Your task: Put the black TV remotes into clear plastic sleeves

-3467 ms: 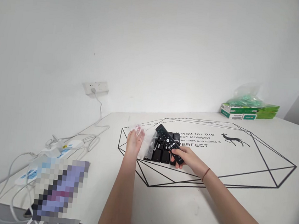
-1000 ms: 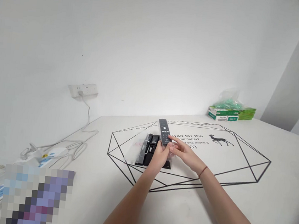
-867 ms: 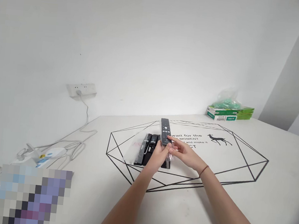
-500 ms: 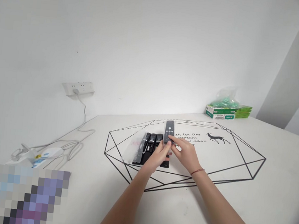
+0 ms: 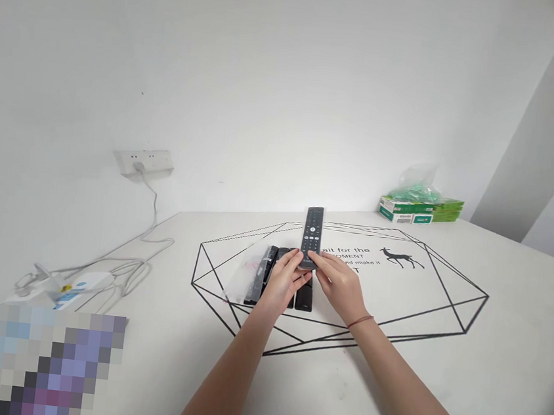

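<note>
Pinching the near end of a long black plastic remote control with pale buttons (image 5: 313, 230), the left hand (image 5: 283, 281) and right hand (image 5: 342, 288) hold it over the white table (image 5: 439, 357), its long axis running away toward the wall (image 5: 288, 103); the left is nearer the dark, glossy remotes (image 5: 304, 297) lying below.

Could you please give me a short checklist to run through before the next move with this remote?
1. Both hands on the remote: ok, the left hand and right hand hold its lower end.
2. Buttons facing the camera: ok.
3. Clear film closed at the lower end: cannot tell, the hands cover it.
4. Black items on the table fully visible: not ok, the left hand hides part.
5. Plastic bag clear of those items: not ok, it overlaps the leftmost.
</note>
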### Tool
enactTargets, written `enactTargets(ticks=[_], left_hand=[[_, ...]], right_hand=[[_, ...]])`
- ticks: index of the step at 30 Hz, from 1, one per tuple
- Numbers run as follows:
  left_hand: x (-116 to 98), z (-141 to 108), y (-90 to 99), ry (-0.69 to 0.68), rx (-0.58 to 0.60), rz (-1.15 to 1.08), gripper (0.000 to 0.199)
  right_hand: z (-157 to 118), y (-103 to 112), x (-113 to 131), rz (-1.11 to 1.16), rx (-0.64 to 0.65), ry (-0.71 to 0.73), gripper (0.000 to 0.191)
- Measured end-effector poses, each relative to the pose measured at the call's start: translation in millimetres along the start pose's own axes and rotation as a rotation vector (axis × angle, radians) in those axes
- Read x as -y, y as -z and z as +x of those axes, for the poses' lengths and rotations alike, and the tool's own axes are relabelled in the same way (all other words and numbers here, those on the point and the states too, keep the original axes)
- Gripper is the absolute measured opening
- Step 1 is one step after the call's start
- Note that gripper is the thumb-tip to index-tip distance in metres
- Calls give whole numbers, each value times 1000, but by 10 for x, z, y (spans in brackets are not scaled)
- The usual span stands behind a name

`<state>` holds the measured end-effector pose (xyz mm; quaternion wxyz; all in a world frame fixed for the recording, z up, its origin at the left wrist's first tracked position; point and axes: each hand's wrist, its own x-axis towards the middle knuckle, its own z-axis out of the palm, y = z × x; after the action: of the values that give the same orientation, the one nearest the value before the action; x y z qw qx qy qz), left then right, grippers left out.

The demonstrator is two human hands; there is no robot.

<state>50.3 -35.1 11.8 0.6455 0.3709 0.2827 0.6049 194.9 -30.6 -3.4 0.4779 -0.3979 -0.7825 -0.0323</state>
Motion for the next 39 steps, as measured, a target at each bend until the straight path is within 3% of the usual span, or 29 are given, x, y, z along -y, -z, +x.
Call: enactTargets(ticks=[4,6,11,13,19,26,30,34,39], left_hand=[[-9,26,29,-75,-28,23,37],[-7,38,36,-108,-36,40,37],[8,65,41,-118,-69,88,35],[22,71,51,-111,-70,113,36],[60,73,90,-128,-47,236,37],[122,107,113,-197,-75,320,38],[129,85,133,-300,40,675,37],[120,39,144,-383,126,1070,45],[102,30,159,-415,127,1244,41]], right_hand=[[34,18,59,156,24,-30,42],[56,15,82,299,31,-115,42],[98,-28,72,767,117,-603,58],[108,-37,56,852,137,-724,55],[111,-35,19,964,110,-766,41],[92,-80,-7,932,56,-704,48],[98,-128,-82,1009,-13,-826,45],[88,-92,-379,661,-94,-903,34],[-53,154,-941,264,-161,-982,30]])
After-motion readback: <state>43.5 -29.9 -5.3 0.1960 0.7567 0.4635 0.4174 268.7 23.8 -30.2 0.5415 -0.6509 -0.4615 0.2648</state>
